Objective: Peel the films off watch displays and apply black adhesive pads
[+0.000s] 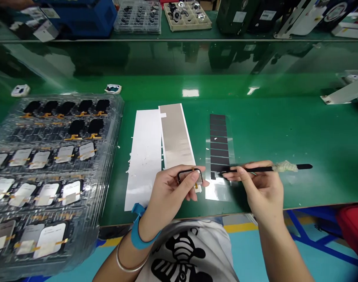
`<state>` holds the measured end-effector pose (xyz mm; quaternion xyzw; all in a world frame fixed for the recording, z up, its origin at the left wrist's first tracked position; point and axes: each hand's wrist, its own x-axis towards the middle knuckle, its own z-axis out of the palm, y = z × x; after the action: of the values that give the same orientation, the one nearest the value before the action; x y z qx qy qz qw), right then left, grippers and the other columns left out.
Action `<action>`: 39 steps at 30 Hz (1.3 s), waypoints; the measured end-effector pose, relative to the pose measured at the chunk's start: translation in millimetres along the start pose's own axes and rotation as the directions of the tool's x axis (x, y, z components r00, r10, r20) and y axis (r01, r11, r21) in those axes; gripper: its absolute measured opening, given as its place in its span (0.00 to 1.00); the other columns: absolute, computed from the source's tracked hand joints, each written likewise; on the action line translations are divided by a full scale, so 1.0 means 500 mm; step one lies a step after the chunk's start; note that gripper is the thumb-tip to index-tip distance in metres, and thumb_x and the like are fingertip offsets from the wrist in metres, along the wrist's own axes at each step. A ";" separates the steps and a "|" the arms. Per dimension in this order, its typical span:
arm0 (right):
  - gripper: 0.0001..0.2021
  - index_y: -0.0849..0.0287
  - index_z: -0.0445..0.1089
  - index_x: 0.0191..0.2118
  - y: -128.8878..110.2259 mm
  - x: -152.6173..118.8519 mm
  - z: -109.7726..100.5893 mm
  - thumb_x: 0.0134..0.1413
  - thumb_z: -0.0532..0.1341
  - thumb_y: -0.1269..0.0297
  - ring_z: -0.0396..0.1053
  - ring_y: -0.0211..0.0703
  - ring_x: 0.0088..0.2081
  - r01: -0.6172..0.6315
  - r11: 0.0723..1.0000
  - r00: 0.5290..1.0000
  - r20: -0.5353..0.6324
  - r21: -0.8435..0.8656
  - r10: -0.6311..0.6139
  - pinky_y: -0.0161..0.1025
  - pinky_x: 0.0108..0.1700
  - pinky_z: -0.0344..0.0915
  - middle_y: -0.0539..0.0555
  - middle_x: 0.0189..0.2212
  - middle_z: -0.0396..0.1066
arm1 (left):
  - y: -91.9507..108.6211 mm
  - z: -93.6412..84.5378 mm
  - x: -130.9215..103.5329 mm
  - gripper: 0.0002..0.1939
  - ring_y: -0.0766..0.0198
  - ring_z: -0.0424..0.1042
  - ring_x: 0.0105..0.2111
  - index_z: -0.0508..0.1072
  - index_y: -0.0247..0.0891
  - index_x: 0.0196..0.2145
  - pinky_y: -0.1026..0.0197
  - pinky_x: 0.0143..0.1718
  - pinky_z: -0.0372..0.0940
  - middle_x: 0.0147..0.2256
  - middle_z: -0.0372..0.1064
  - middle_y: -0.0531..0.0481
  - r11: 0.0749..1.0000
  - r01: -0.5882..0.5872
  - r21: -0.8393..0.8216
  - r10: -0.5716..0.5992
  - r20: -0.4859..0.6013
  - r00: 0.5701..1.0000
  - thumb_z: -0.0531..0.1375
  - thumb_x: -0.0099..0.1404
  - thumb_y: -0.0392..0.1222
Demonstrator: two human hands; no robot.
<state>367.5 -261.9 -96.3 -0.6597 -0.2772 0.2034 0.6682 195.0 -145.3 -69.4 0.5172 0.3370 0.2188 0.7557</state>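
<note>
My left hand [179, 184] is closed on a small display module [183, 175] with a black rim and a bit of orange flex cable; the thumb lies across it. My right hand [259, 188] grips slim black tweezers [258, 169], wrapped in pale tape near the rear end. Their tip is at the lower end of a clear sheet [207, 156] bearing a column of black adhesive pieces [219, 145]. Whether the tip touches the lowest small piece, I cannot tell. Left of the sheet lie a grey-faced strip [176, 135] and a white paper strip [145, 156].
Stacked clear trays [113, 156] with several display modules fill the left side. Two small white pieces [113, 89] sit behind them. A shelf at the back carries a parts tray [187, 23], a clear box [138, 17] and a blue device [82, 17]. White scraps dot the green table [284, 129].
</note>
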 end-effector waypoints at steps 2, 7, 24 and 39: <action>0.10 0.56 0.66 0.36 -0.014 -0.006 0.006 0.55 0.70 0.65 0.80 0.46 0.28 0.020 1.000 1.000 -0.025 0.023 -0.019 0.38 0.30 0.80 0.51 0.28 0.78 | 0.000 -0.002 -0.004 0.15 0.68 0.68 0.19 0.82 0.36 0.42 0.66 0.20 0.66 0.24 0.76 0.47 1.000 -0.009 0.016 0.009 -0.002 1.000 0.64 0.66 0.50; 0.08 0.55 0.66 0.39 -0.083 -0.041 0.076 0.59 0.64 0.74 0.80 0.43 0.32 0.256 0.944 0.966 -0.093 0.207 -0.241 0.45 0.38 0.82 0.48 0.30 0.74 | 0.005 -0.014 -0.022 0.13 0.67 0.70 0.24 0.81 0.39 0.47 0.65 0.25 0.67 0.26 0.75 0.50 0.940 -0.190 0.284 0.208 -0.034 0.977 0.60 0.70 0.45; 0.12 0.54 0.63 0.43 -0.057 -0.062 0.221 0.60 0.59 0.79 0.79 0.43 0.41 0.398 0.892 0.909 0.043 0.214 -0.415 0.53 0.47 0.81 0.50 0.34 0.73 | -0.004 -0.055 -0.018 0.25 0.65 0.65 0.28 0.63 0.39 0.66 0.64 0.29 0.61 0.34 0.72 0.49 0.737 -0.305 0.603 0.384 -0.002 0.923 0.51 0.72 0.34; 0.14 0.55 0.64 0.44 -0.049 -0.062 0.224 0.58 0.59 0.81 0.79 0.43 0.41 0.382 0.898 0.916 0.037 0.217 -0.399 0.54 0.48 0.81 0.50 0.35 0.74 | -0.004 -0.060 -0.026 0.27 0.62 0.67 0.39 0.52 0.45 0.70 0.60 0.43 0.63 0.44 0.68 0.48 0.796 -0.344 0.498 0.365 0.057 0.929 0.48 0.76 0.40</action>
<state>270.1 -196.8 -77.6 -0.5096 -0.4080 0.1189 0.7482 164.0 -136.1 -74.8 0.7439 0.2950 0.2724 0.5343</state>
